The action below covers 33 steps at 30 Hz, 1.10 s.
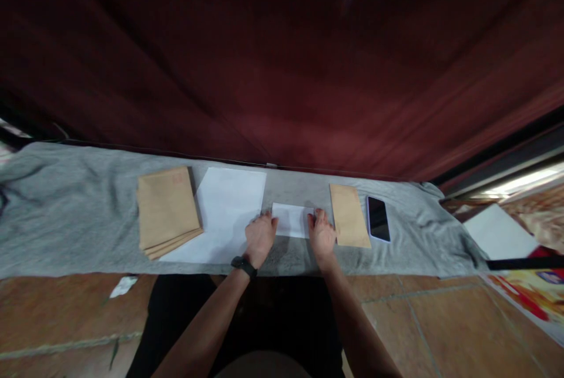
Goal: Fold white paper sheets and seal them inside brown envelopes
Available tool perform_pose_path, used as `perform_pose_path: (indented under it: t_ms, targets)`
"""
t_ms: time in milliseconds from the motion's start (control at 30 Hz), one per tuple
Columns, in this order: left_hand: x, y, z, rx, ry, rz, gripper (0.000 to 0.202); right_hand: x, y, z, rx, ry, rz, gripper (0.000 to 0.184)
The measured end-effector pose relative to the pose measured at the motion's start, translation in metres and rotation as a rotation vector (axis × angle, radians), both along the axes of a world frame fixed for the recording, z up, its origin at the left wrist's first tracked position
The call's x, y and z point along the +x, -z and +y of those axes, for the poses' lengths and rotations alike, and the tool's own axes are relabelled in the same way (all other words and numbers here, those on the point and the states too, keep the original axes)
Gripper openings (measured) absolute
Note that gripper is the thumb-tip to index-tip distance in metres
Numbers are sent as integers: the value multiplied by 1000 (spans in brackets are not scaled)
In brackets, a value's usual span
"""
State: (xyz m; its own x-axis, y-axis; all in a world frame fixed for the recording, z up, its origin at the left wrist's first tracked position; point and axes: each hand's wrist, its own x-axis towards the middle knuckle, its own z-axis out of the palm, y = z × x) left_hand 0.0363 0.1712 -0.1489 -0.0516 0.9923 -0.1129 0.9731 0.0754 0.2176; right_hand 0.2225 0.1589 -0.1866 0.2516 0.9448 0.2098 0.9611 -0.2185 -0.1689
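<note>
A folded sheet of white paper [291,220] lies flat in front of me, longer from side to side. My left hand [261,236] is closed at its left end, the thumb touching the paper and the fingers curled. At the right end my right hand [322,233] grips the same sheet, thumb on the edge. Left of my left hand is a pile of larger white paper [231,207], partly under a stack of brown envelopes [170,207]. A single brown envelope [350,216] rests just right of my right hand.
A phone [378,219] in a pale case lies beyond the single envelope. Grey cloth [97,207] covers the narrow surface, and a dark red panel [282,72] rises behind it. A white scrap [124,286] is on the tiled floor [409,319]. A white box-like object [500,234] stands at far right.
</note>
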Motion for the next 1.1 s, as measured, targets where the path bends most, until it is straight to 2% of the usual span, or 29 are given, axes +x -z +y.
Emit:
perform_pose_path:
  t_ms: [167, 267, 400, 467, 667, 800, 867, 967, 1100]
  targets:
    - [0, 3, -1, 23, 10, 2, 35, -1, -5, -4, 170, -71, 21, 33]
    - [0, 3, -2, 20, 16, 5, 36, -9, -9, -12, 237, -186, 71, 37]
    - [-1, 1, -1, 1, 25, -13, 37, -28, -7, -24, 195, -469, 162, 42]
    - [-2, 1, 0, -10, 31, -19, 38, -36, -3, -30, 134, -532, 169, 44]
    - [-2, 2, 0, -30, 22, -16, 42, -45, 3, -40, 18, -475, 79, 50]
    - [-1, -3, -2, -30, 15, -21, 40, -47, 3, -40, -18, -459, 53, 51]
    - [1, -6, -5, 26, 28, -21, 37, -48, 4, -40, -32, -448, 53, 51]
    - [9, -5, -9, 157, 136, -56, 36, -48, 6, -39, -46, -441, 52, 50]
    - [25, 13, -13, 251, 374, -188, 42, -47, 7, -40, -45, -465, 30, 54]
